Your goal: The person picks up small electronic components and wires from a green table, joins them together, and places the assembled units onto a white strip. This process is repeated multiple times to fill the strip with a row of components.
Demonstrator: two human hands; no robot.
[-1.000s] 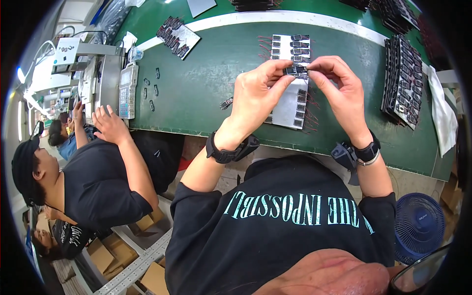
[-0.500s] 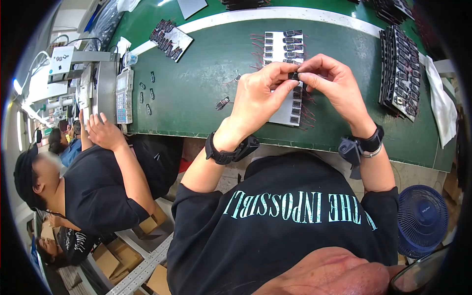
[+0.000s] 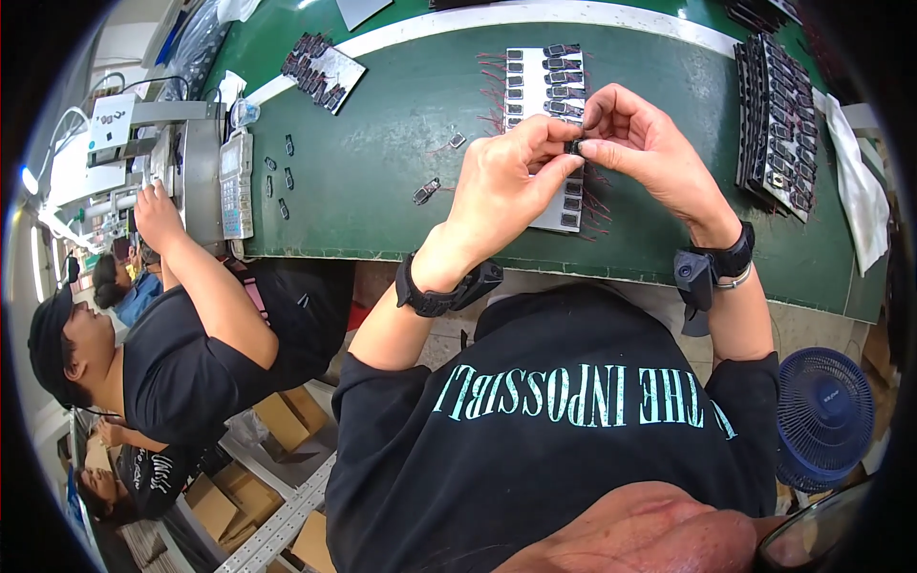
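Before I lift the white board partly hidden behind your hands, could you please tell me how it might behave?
The white board is probably fairly stiff, as its edges look straight. The small black parts could slide if it tilts, since no raised rim shows. The thin red wires look floppy and may snag, because they overhang its sides.

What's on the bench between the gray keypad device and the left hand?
In the head view, from the keypad device: scattered small black parts, bare green surface, then two loose wired pieces beside the left hand.
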